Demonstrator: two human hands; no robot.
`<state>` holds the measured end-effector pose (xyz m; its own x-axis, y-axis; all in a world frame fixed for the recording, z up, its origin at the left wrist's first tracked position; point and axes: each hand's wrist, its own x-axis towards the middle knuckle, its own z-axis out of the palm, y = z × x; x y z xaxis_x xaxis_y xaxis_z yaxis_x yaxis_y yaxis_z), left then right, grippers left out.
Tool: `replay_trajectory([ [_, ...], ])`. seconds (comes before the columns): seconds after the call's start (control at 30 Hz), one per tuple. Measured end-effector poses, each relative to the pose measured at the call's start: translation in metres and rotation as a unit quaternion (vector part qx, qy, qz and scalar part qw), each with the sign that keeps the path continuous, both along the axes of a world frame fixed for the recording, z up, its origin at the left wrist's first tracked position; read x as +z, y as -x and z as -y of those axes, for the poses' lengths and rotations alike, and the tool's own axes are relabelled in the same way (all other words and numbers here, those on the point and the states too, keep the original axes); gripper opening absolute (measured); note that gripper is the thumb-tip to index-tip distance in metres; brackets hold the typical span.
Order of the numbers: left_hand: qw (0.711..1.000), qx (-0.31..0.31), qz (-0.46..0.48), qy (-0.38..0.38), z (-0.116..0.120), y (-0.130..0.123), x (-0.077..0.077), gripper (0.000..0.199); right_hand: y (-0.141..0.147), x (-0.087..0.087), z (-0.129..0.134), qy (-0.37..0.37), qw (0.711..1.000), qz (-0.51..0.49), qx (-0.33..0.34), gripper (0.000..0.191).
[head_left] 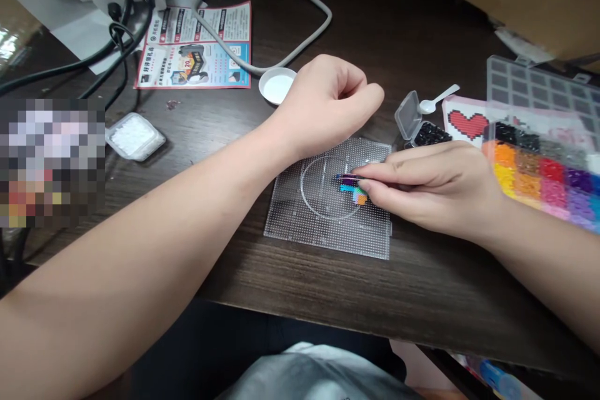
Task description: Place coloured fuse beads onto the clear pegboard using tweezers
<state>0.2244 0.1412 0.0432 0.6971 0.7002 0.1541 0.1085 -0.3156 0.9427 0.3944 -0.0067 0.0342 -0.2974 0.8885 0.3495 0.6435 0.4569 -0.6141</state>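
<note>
A clear square pegboard (300,219) with a round outline lies on the dark table. Small fuse beads (360,197) in purple, blue, green and orange form a patch near its middle. My right hand (431,190) reaches in from the right, thumb and forefinger pinched around slim tweezers (345,176) whose tip is over the purple beads. Above the board's far edge, my left hand (330,100) is closed with its fingers curled under; whatever they may hold is hidden. Just behind its wrist stands a small white dish (276,86).
An open box of black beads (429,134) and a white spoon (438,101) lie behind my right hand. Right of them is a compartment case (529,184) of coloured beads. At left are a box of white beads (135,136), a printed leaflet (197,44) and cables (112,62).
</note>
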Motion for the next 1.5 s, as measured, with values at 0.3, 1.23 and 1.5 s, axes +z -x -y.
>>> replay_trajectory([
  [0.3,1.000,0.001,-0.010,0.009,-0.0007,0.0004,0.0011,0.039,0.0019,0.0032,-0.0012,-0.012,1.000,0.000,0.004,0.017],
  [1.23,0.999,0.009,-0.030,0.015,0.0011,0.0017,0.0019,0.039,0.0011,0.0041,-0.0012,0.007,1.000,0.011,-0.011,0.021],
  [1.5,1.000,0.005,-0.017,0.022,0.0014,0.0013,0.0013,0.043,0.0006,0.0033,0.0002,-0.006,1.000,0.025,-0.011,0.020],
])
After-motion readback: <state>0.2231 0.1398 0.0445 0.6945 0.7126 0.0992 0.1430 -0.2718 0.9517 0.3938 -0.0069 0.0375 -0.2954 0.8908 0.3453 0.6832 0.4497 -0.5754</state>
